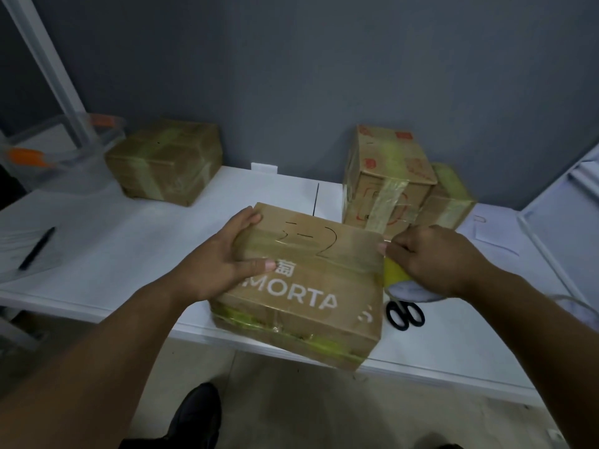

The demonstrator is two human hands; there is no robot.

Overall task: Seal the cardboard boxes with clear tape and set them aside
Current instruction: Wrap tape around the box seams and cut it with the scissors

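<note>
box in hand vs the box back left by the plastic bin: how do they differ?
The held box is gripped by the left hand, while the right hand holds the tape roll at its edge; the back-left box sits untouched.
The held box overhangs the front edge of the table; the back-left box stands near the wall.
The held box shows white lettering and pen marks; the back-left box's top looks plain.
Both are brown cardboard, wrapped in yellowish tape.

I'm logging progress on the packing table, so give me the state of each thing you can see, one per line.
Front box: flaps closed, tape across top, overhanging table edge.
Left hand: holds box's left side.
Right hand: holds tape roll at box's right edge.
Scissors: lying on table.
Left back box: taped.
Right back boxes: taped.
Pen: lying flat.
</note>
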